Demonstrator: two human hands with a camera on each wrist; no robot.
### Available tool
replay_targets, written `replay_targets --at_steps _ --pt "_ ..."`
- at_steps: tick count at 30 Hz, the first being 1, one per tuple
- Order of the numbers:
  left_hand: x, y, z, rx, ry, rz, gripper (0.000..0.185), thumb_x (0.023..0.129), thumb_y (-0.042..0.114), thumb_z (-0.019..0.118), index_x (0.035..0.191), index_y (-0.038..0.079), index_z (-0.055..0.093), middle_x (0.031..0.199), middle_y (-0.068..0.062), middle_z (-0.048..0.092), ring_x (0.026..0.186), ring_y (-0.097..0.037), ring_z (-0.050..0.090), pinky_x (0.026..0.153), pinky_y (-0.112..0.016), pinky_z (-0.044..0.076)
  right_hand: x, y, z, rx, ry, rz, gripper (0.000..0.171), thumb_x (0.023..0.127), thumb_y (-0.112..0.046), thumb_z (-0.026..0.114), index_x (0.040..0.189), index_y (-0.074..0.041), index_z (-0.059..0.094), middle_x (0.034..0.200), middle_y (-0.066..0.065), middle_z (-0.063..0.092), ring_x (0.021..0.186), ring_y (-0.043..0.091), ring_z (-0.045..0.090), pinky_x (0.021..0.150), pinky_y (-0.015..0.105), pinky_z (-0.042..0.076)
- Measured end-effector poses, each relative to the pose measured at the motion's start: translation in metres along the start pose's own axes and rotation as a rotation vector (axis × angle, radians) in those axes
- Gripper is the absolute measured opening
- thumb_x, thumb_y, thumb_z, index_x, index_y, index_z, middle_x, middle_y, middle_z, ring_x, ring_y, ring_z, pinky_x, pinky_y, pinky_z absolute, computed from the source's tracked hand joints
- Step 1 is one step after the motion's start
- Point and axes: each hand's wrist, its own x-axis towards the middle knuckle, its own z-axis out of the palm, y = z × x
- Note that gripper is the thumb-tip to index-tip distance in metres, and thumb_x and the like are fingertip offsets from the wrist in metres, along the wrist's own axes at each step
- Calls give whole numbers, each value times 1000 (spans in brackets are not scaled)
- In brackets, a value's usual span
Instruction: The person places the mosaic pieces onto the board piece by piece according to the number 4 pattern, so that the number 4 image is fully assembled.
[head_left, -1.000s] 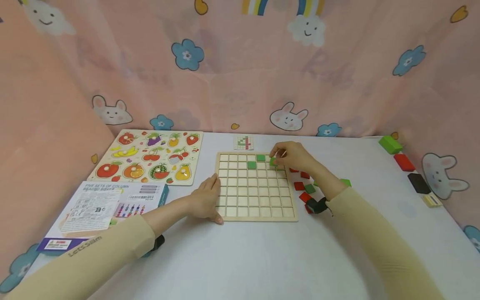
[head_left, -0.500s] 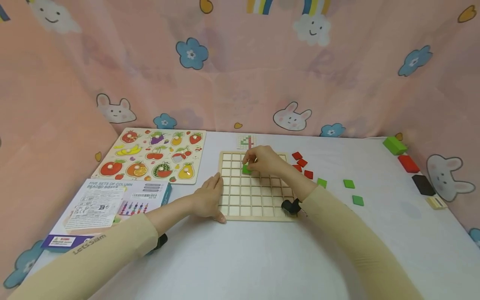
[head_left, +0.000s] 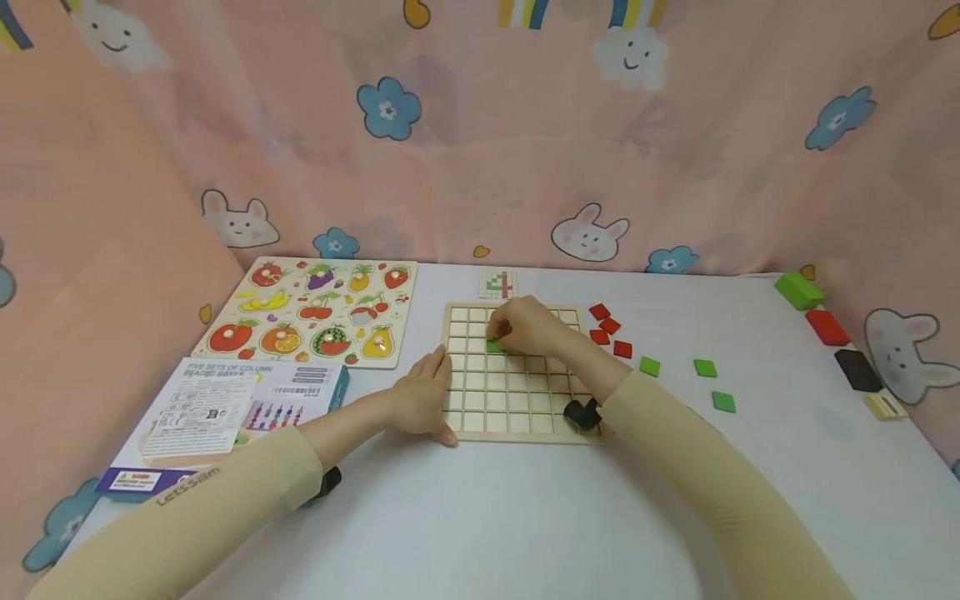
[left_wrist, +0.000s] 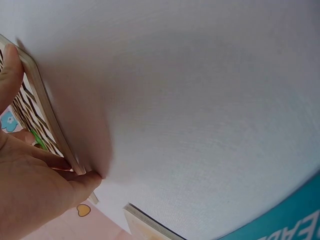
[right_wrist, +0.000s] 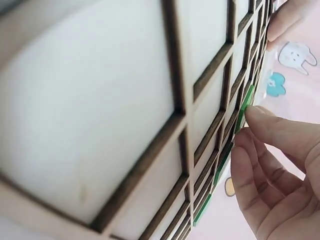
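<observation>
The right hand [head_left: 528,325] reaches over the far part of the grid board [head_left: 517,417], its fingers [right_wrist: 265,122] curled and pinching a green tile [head_left: 493,344] that sits at a cell in the board's far left quarter (the wrist view shows the tile on edge against the frame, not yet flat). The left hand [head_left: 423,400] rests against the board's left edge near its near left corner, fingers [left_wrist: 82,182] straight and pressed along the wooden rim, holding nothing. Just right of the board, red tiles [head_left: 607,329] lie in a loose cluster, with other green tiles [head_left: 705,367] scattered further toward the counter's right edge. A small pattern card [head_left: 498,283] lies just beyond the board's far edge. A fruit puzzle [head_left: 315,312] sits toward the counter's far left corner, and a box [head_left: 225,408] lies nearer along the left edge. Larger blocks [head_left: 825,327] line the right edge.
</observation>
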Motion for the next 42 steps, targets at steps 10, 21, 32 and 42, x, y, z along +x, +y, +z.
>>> replay_targets --at_steps 10,21,32,42 --pt "-3 1 0 -15 0 -2 125 73 38 86 155 -9 4 166 -25 -7 155 -43 1 123 -60 19 -33 34 -27 33 -4 52 16 88 -6 70 102 -11 74 97 7 71 88 21 65 79 34 54" --pt "-3 2 -2 -18 7 -12 126 71 36 87 155 -10 5 166 -26 -6 154 -45 1 123 -60 18 -110 110 -80 11 -72 209 8 86 -13 73 94 -13 72 90 2 69 89 20 59 74 29 50" --pt "-2 1 0 -32 5 -23 126 71 35 87 155 -9 5 166 -25 -6 155 -44 1 123 -60 18 -138 131 -76 -39 -186 334 27 81 -33 79 91 -11 67 86 2 61 85 18 52 69 28 45" --pt "-3 2 0 -24 -1 -24 126 72 36 86 156 -8 4 166 -24 -7 155 -43 0 123 -60 18 -121 134 -86 2 -133 334 16 84 -12 73 95 -8 63 87 7 59 79 20 55 68 29 50"
